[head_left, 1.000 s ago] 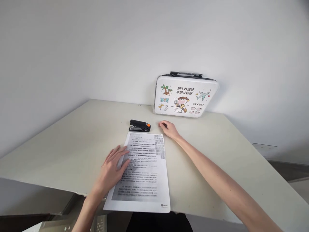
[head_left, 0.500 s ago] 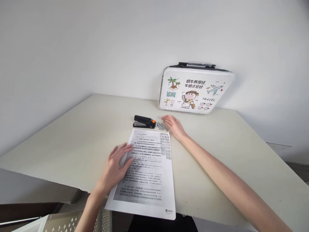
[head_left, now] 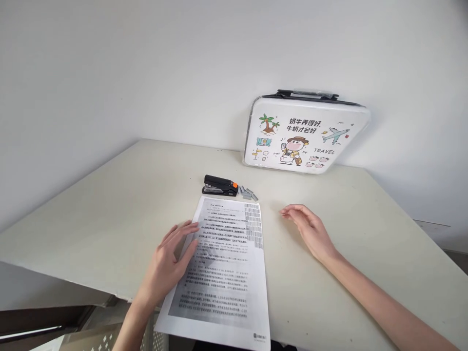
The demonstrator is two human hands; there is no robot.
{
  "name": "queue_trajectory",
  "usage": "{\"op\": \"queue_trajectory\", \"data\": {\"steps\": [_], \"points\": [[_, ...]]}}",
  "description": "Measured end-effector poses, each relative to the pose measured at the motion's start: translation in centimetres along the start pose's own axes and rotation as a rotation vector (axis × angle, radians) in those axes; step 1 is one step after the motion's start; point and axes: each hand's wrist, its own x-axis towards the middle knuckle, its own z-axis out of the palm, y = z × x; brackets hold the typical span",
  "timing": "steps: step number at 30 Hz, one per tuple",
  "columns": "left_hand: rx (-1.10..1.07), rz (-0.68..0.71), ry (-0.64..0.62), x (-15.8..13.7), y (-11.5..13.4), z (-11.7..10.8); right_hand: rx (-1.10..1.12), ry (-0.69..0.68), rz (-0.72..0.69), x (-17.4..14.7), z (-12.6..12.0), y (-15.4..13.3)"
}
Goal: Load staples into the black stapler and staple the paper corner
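My left hand (head_left: 175, 261) lies at the left edge of a printed sheet of paper (head_left: 219, 278), fingers stretched and spread, thumb over the text. The sheet hangs a little past the table's front edge. Beyond its top edge sits a black stapler (head_left: 220, 186) with an orange patch at its right end. Right beside that is a small heap of grey staple strips (head_left: 248, 193). My right hand (head_left: 310, 231) is to the right of the sheet, over the table, apart from paper and staples. Its fingers are extended and slightly bent, with nothing visible in them; the thumb is mostly hidden.
A white case with cartoon pictures (head_left: 307, 136) and a black handle leans against the wall at the back of the pale table (head_left: 120, 209). Below the table's front left edge stands a light perforated plastic basket (head_left: 95, 339).
My right hand has drawn back from beside the staple strips, towards me and to the right. My left hand stays on the sheet. The view has shifted slightly.
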Motion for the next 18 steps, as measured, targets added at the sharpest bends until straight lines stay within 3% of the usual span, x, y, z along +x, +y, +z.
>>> {"op": "queue_trajectory", "data": {"steps": [9,18], "points": [[-0.101,-0.141,-0.009,0.1,0.3,-0.5,-0.081,-0.054,-0.014,-0.7,0.7,-1.9],[-0.118,-0.220,-0.008,0.2,0.4,-0.6,-0.253,-0.057,-0.140,-0.1,-1.0,-1.2]]}}
